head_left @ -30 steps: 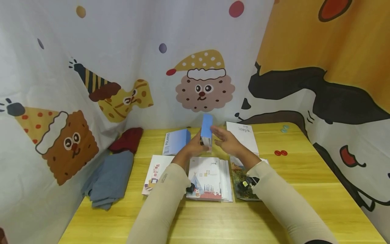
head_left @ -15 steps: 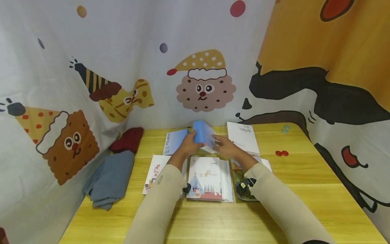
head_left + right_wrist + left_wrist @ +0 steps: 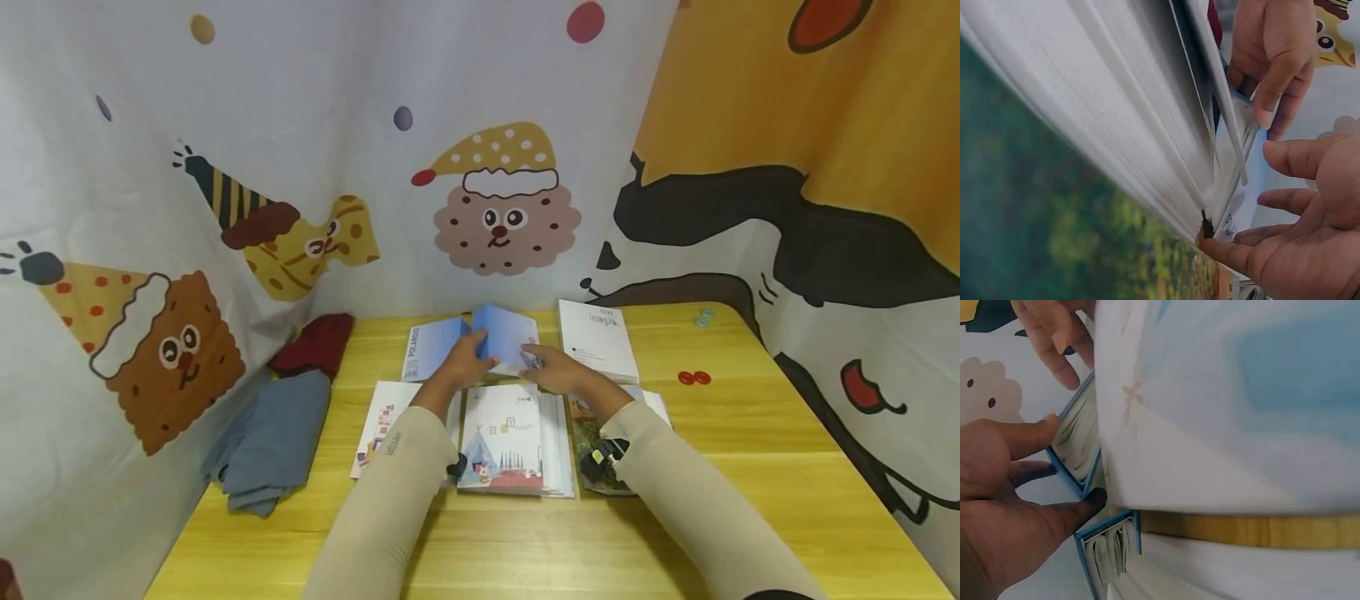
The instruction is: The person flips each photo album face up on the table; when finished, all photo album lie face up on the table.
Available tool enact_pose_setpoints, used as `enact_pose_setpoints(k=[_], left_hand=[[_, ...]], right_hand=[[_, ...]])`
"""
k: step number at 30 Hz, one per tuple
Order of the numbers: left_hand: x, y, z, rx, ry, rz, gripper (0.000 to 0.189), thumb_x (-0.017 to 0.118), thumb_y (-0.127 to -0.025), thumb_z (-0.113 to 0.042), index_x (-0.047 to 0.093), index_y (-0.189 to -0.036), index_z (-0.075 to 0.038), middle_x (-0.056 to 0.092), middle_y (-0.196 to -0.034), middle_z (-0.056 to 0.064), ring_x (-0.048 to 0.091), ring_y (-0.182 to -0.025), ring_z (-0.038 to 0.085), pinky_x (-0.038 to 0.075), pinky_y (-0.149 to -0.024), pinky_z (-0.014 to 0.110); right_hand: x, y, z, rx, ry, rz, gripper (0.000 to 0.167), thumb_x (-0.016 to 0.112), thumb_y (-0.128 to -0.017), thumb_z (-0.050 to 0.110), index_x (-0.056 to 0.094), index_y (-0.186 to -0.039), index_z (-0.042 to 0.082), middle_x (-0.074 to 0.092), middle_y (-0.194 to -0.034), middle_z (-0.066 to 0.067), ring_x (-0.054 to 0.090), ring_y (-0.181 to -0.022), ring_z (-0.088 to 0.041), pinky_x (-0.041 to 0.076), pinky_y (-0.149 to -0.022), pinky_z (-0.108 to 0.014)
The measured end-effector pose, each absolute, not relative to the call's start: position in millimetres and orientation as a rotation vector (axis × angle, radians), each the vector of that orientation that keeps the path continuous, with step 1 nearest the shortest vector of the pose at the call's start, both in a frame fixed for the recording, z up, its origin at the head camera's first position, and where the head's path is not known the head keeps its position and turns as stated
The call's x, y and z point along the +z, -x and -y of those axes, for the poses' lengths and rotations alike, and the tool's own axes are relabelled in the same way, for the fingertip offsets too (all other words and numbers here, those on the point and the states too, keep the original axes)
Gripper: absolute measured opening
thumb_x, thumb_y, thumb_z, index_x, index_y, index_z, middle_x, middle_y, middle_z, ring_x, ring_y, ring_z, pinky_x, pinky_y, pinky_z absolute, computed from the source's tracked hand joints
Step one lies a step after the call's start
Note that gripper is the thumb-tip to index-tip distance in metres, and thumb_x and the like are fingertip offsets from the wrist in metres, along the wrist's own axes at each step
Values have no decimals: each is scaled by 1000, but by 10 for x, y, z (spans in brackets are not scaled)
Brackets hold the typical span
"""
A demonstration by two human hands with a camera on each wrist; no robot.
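Observation:
A blue photo album (image 3: 508,335) marked POLAROID is held tilted at the back middle of the table; its page edges (image 3: 1079,440) show in the left wrist view. My left hand (image 3: 463,364) grips it near the spine, thumb and fingers on opposite sides. At the album's right edge is my right hand (image 3: 553,370), fingers spread and loosely bent; in the right wrist view this hand (image 3: 1316,219) is not closed round the album. A second blue album (image 3: 433,346) lies just left. The white album with a tent picture (image 3: 501,437) lies in front.
A white album (image 3: 597,340) lies at back right, a dark green-covered one (image 3: 592,454) under the right forearm, and another white one (image 3: 378,421) at left. Folded grey cloth (image 3: 273,442) and dark red cloth (image 3: 315,346) lie left. Red (image 3: 693,377) and teal (image 3: 702,317) small round pieces lie right.
The blue album has turned from spine-on to show its front cover, and has come lower toward the table. Both hands have lowered with it.

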State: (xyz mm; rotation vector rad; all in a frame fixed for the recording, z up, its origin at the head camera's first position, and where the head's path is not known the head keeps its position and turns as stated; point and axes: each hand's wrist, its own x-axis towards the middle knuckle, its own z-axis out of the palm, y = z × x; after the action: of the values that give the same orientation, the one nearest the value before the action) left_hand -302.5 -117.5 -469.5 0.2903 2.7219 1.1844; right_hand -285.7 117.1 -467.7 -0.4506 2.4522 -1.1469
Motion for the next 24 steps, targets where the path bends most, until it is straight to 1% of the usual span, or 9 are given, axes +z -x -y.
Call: enact_pose_setpoints(k=[4, 9, 13, 17, 20, 24], left_hand=[[-4721, 3009, 1175, 1151, -277, -2694, 75, 67, -109, -21, 30, -172, -2, 30, -178, 23, 26, -167, 43, 21, -138, 55], [-4766, 3005, 1161, 1092, -245, -2662, 75, 66, -109, -22, 29, -173, -5, 29, -179, 21, 26, -168, 41, 21, -139, 54], [-4765, 2992, 1136, 1086, -244, -2652, 77, 67, -109, -23, 28, -173, -7, 29, -180, 20, 25, -168, 41, 20, -139, 54], [-4713, 2982, 1127, 1115, -279, -2643, 80, 68, -109, -24, 25, -174, -8, 27, -181, 18, 25, -169, 41, 20, -139, 55], [-4628, 2968, 1120, 1131, -323, -2651, 82, 69, -108, -25, 24, -175, -9, 26, -181, 18, 24, -169, 41, 20, -138, 57], [-4469, 2939, 1177, 1135, -370, -2671, 84, 71, -108, -27, 23, -175, -10, 24, -182, 17, 22, -169, 43, 20, -138, 60]], right_hand=[[-4654, 2840, -1162, -1134, 444, -2459, 69, 57, -113, 30, 29, -174, 10, 22, -181, -23, 27, -166, -49, 28, -132, -68], [-4636, 2817, -1161, -1127, 434, -2459, 72, 59, -112, 30, 28, -174, 8, 21, -181, -23, 22, -168, -48, 23, -134, -68], [-4630, 2788, -1192, -1147, 437, -2446, 73, 59, -113, 30, 25, -174, 7, 20, -181, -24, 23, -167, -49, 25, -133, -69], [-4617, 2788, -1219, -1142, 438, -2437, 75, 59, -113, 30, 23, -175, 9, 16, -183, -22, 21, -168, -48, 24, -134, -69], [-4604, 2815, -1243, -1085, 475, -2482, 76, 59, -113, 32, 22, -175, 9, 17, -183, -21, 22, -168, -47, 24, -134, -68], [-4565, 2844, -1257, -1032, 528, -2523, 78, 59, -113, 36, 21, -176, 9, 16, -183, -22, 22, -167, -48, 26, -133, -69]])
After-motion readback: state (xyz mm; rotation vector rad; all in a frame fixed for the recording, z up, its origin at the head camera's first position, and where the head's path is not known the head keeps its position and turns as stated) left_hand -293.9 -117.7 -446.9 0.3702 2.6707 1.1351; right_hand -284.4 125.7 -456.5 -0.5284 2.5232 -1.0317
